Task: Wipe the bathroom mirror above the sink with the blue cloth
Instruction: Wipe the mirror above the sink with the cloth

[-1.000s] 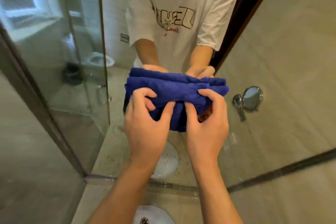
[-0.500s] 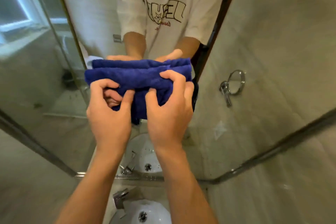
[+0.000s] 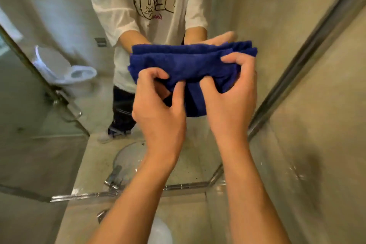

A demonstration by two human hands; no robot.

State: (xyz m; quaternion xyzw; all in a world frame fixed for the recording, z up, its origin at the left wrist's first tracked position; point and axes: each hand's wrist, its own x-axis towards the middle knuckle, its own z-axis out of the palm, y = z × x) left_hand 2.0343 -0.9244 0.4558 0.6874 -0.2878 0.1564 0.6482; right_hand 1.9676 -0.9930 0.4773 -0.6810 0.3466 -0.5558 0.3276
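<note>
Blue cloth (image 3: pixel 190 65) and both hands shifted right across mirror (image 3: pixel 59 16) versus half second ago; sink (image 3: pixel 158 232) seen lower in frame. Cloth held folded, pressed against glass. Left hand (image 3: pixel 158 113) curled, cloth's lower edge pinched; right hand (image 3: pixel 231 97) clamped over cloth's right end, forearms extended forward.

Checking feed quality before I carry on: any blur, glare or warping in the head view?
Head view: wide-angle bend in the mirror frame; mild motion blur on the left hand and right hand gripping the blue cloth; warm, dim light; no strong glare.
</note>
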